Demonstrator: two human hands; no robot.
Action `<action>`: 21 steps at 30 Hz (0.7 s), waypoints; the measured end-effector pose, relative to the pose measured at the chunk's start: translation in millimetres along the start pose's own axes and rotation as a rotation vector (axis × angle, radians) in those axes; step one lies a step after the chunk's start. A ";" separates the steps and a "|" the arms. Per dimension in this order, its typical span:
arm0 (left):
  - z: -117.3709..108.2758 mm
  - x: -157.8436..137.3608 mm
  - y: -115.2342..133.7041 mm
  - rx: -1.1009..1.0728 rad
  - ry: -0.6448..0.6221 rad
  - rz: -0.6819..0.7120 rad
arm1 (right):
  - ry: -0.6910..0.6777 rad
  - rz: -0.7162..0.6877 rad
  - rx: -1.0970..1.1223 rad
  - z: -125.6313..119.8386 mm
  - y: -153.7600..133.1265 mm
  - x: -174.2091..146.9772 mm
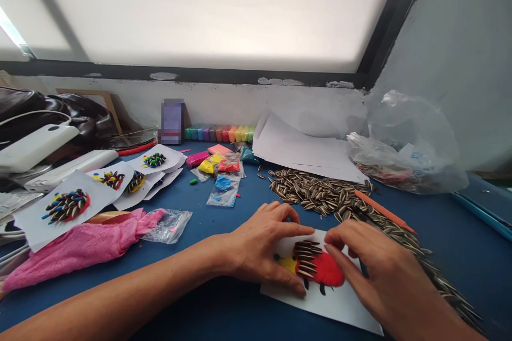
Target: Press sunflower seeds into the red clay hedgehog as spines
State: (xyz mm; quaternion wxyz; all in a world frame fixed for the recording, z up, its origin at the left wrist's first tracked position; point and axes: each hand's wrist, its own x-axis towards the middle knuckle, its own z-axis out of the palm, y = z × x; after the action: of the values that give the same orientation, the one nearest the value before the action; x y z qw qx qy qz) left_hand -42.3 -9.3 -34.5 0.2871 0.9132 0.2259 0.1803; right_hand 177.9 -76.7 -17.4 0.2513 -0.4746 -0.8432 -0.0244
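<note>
red clay [331, 270] lay just left of the right hand [380, 261]

its long axis ran roughly crosswise on white paper [320, 306], seeds [307, 257] over the left part. right thumb and forefinger nearly met by the bare end; whether they pinched anything was unclear. the left hand [260, 244], spread wide, framed the seeded end.

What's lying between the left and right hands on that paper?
In the head view: red clay, partly covered by striped sunflower seeds, with yellow clay adjoining it near the left hand.

Clay [330, 269] — red, yellow; seeds [306, 187] — dark, pale-striped; tabletop [216, 221] blue.
</note>
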 end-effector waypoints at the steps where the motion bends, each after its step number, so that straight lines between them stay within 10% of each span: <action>1: 0.4 -0.1 -0.7 -0.002 0.006 0.001 | 0.010 0.015 -0.025 -3.8 3.3 1.1; 21: -3.7 1.6 0.2 0.018 -0.009 0.019 | -0.181 0.108 -0.331 -6.1 50.6 27.3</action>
State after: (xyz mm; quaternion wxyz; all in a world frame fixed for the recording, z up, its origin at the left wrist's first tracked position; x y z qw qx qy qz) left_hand -42.6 -7.0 -31.2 0.2782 0.9187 0.2176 0.1768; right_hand 210.0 -29.1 -9.8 0.0940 -0.5541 -0.8202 -0.1066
